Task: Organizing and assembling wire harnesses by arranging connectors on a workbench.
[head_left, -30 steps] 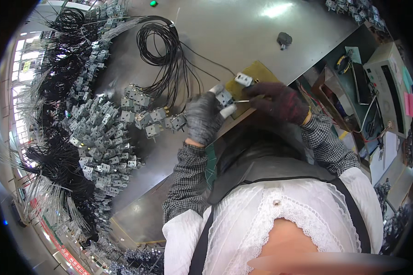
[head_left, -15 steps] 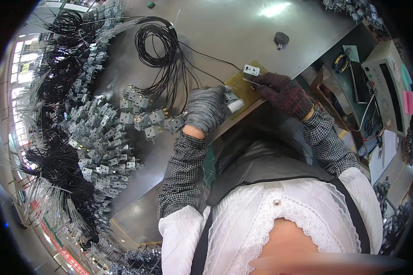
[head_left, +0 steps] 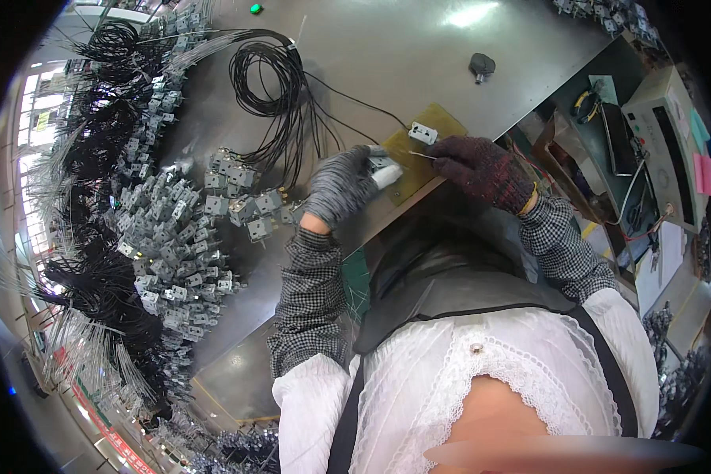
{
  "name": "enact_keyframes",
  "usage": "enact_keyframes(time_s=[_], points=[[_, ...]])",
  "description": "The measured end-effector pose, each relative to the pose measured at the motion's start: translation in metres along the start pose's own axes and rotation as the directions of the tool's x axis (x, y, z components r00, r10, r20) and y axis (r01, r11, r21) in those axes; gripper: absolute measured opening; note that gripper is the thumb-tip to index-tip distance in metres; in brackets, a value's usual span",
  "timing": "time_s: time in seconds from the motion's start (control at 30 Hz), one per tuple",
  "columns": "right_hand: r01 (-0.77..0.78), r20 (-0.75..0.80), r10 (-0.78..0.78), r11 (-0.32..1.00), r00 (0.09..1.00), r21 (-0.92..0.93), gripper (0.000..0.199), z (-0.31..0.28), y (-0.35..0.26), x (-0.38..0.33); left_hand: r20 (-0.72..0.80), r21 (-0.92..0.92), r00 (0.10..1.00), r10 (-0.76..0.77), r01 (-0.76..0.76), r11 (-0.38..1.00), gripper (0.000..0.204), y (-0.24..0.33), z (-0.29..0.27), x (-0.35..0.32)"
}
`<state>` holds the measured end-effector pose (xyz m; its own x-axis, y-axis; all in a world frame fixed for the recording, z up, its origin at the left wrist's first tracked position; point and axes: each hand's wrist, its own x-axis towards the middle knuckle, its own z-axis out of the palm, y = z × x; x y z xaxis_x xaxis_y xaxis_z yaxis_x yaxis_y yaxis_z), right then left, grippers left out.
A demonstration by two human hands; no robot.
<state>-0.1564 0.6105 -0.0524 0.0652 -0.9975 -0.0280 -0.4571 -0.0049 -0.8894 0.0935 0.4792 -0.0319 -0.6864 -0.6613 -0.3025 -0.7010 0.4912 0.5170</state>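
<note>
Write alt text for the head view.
A person's gloved left hand holds a small white part over a yellow mat while the gloved right hand holds a thin metal tool beside a small white connector. Grey connectors and coiled black cables cover the grey workbench.

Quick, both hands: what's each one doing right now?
Left hand: closed on a small white block-shaped part.
Right hand: fingers pinching a thin metal pin.

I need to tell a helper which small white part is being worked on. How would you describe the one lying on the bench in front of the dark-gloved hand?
Find the yellowish mat at the grey bench's near edge. The small white block lies on it, just beyond the right hand. Unlike the grey parts heaped to the left, it lies alone with one black wire attached.
</note>
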Motion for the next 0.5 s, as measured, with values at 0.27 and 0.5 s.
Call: enact_keyframes(time_s=[0.27, 0.5], points=[[0.020, -0.010, -0.020, 1.000, 1.000, -0.015, 0.027, 0.005, -0.006, 0.001, 0.001, 0.128, 1.000, -0.007, 0.007, 0.992, 0.056, 0.028, -0.004, 0.000], [0.144, -0.047, -0.153, 0.977, 0.987, -0.161, 0.025, 0.000, -0.036, 0.001, -0.321, 0.029, 0.945, -0.055, 0.068, 0.997, 0.057, 0.038, 0.030, -0.006]])
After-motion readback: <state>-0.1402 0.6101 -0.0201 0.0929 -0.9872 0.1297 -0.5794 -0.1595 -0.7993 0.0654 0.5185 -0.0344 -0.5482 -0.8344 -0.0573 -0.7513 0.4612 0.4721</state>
